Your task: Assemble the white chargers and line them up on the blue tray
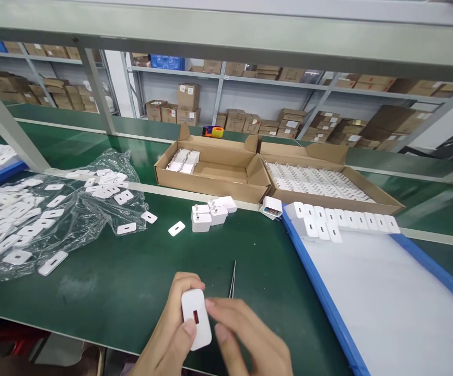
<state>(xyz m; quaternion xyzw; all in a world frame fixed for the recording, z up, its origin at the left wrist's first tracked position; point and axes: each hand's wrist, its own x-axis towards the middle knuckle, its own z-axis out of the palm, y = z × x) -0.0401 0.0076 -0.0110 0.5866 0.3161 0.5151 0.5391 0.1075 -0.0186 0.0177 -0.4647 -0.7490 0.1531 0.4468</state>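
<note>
Loose white cover plates (34,219) spill from a plastic bag (93,209) at left, a blue-edged tray (328,297) of chargers fills the right; tweezers (232,279) lie on the open green mat (132,282) at centre. At the lower edge, the left hand (171,334) grips a white charger (196,318), right hand (245,339) fingertips touching it
</note>
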